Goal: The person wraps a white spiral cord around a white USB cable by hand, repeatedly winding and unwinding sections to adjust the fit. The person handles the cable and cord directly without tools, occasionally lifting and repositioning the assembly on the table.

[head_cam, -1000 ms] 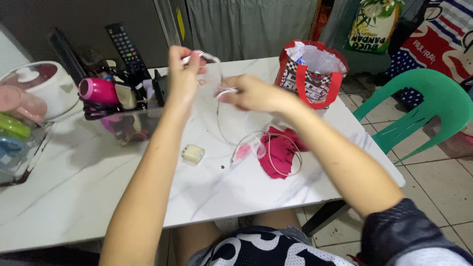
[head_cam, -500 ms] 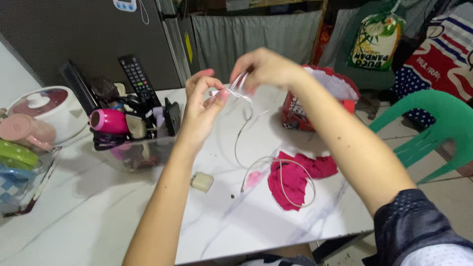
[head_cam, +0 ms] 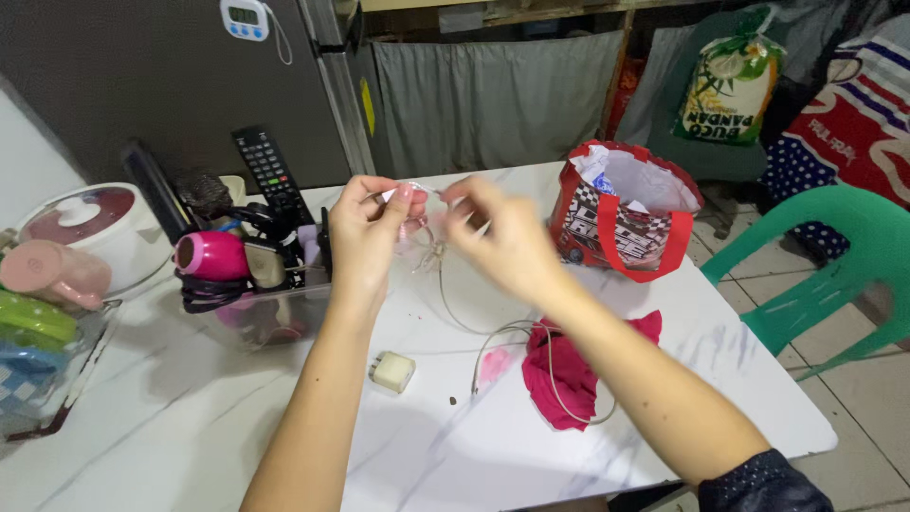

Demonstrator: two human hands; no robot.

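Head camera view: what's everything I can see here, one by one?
thin white cable: 1, white, hanging from the hands to the tabletop
small white charger plug: 1, white, tabletop centre
crumpled magenta cloth: 1, magenta, under the cable loop
red checked tote bag: 1, red, far right of table
pink hair dryer: 1, pink, clear bin at left
black remote control: 1, black, behind bin
green plastic chair: 1, green, right
white marble table: 1, white
left hand: pinching cable
right hand: pinching cable
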